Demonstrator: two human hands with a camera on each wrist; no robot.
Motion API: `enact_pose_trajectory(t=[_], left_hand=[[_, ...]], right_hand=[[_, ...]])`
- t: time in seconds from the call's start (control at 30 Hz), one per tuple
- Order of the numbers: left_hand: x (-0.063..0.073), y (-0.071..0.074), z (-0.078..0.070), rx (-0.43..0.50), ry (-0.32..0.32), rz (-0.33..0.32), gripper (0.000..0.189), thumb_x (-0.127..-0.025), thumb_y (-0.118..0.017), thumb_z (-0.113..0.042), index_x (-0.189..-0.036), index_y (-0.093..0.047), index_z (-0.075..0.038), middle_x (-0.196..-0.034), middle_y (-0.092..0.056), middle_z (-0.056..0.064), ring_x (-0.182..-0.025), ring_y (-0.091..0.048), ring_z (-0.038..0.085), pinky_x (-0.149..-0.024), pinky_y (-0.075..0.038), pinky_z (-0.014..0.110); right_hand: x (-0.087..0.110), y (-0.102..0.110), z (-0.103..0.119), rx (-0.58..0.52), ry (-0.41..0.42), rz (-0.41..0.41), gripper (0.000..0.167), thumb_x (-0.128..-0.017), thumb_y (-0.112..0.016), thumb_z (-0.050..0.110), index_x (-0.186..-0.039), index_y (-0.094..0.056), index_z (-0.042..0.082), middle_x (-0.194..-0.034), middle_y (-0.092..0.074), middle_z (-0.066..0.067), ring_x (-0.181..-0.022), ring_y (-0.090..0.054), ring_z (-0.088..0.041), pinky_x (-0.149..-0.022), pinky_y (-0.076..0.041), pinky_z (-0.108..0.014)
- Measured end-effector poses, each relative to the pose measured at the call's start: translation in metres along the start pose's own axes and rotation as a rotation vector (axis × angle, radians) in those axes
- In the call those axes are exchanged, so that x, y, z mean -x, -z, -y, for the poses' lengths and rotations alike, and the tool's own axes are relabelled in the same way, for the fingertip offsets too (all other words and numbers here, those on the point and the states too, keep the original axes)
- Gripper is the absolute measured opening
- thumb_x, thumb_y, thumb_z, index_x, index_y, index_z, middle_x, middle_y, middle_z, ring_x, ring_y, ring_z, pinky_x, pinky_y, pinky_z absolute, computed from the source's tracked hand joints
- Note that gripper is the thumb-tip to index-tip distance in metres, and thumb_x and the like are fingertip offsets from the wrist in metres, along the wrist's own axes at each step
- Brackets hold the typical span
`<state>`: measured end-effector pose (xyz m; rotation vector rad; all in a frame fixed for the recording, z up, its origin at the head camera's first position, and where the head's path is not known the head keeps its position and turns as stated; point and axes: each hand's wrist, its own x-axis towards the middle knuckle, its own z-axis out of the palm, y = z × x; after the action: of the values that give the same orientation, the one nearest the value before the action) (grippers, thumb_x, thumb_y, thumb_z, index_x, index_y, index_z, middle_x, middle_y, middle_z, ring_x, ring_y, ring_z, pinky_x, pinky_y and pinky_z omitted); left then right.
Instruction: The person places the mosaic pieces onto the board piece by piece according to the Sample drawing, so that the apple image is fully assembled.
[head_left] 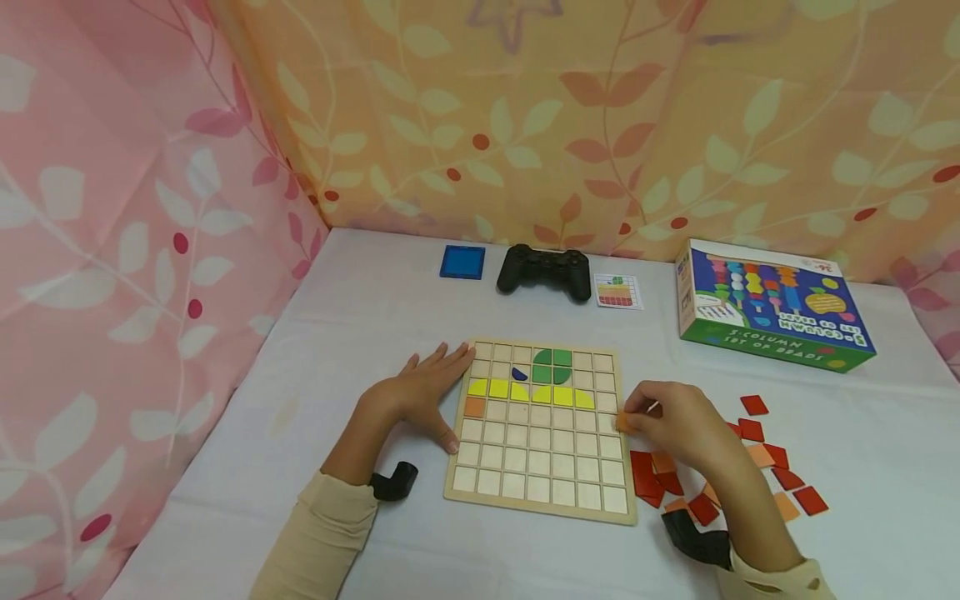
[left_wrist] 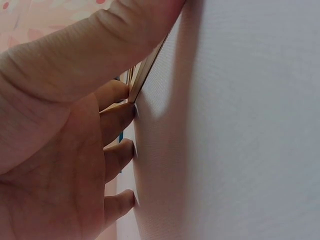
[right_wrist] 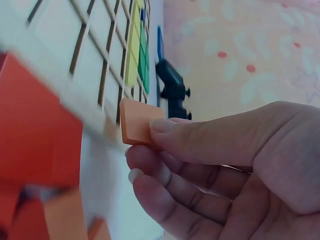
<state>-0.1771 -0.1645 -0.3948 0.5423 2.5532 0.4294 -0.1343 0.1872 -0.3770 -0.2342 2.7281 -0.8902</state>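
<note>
A wooden grid board [head_left: 542, 512] lies on the white table, with yellow, green and dark blue tiles in its upper cells. One orange tile [head_left: 474, 407] sits in the leftmost cell below the yellow row. My left hand [head_left: 417, 398] rests at the board's left edge, fingers spread and thumb touching the rim. Between thumb and fingers my right hand [head_left: 678, 417] pinches an orange square tile [right_wrist: 141, 121] at the board's right edge. Beneath that hand lies a loose pile of red tiles [head_left: 643, 475] and orange tiles, partly hidden by the forearm.
Behind the board are a blue square tray [head_left: 462, 262], a black game controller [head_left: 544, 272] and a small pattern card [head_left: 618, 292]. A bead-set box [head_left: 776, 305] stands at the back right. Patterned cloth [head_left: 480, 108] hangs behind the table.
</note>
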Motion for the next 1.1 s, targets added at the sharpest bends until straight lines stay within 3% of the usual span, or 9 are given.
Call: enact_pose_trajectory(t=[0.6,0.87,1.1], left_hand=[[-0.001,-0.002,0.0,-0.012,0.018,0.01,0.139,-0.057,-0.096,-0.05,-0.163,-0.011,-0.021,-0.168,-0.004,-0.002,-0.153,0.005,0.024,-0.12,0.0,0.053],[0.0,0.0,0.001,-0.011,0.006,0.015,0.138,-0.057,-0.095,-0.05,-0.163,-0.012,-0.019,-0.168,-0.005,-0.001,-0.153,0.003,0.025,-0.12,-0.001,0.054],[0.001,0.001,0.001,0.002,-0.007,0.022,0.135,-0.059,-0.095,-0.048,-0.163,-0.013,-0.018,-0.168,-0.006,-0.001,-0.153,0.003,0.025,-0.12,-0.001,0.054]], right_hand=[[-0.038,-0.05,0.065,-0.034,0.268,-0.031,0.011,-0.086,-0.076,0.001,-0.082,-0.072,0.01,-0.078,-0.064,0.005,-0.072,-0.054,-0.014,-0.068,-0.049,-0.033],[-0.057,-0.077,0.097,-0.042,0.299,-0.029,0.011,-0.086,-0.076,0.002,-0.081,-0.072,0.01,-0.077,-0.065,0.005,-0.073,-0.056,-0.014,-0.069,-0.05,-0.033],[-0.059,-0.092,0.106,0.091,0.32,-0.04,0.011,-0.082,-0.08,0.004,-0.076,-0.076,0.011,-0.076,-0.062,0.005,-0.07,-0.056,-0.011,-0.065,-0.05,-0.03]])
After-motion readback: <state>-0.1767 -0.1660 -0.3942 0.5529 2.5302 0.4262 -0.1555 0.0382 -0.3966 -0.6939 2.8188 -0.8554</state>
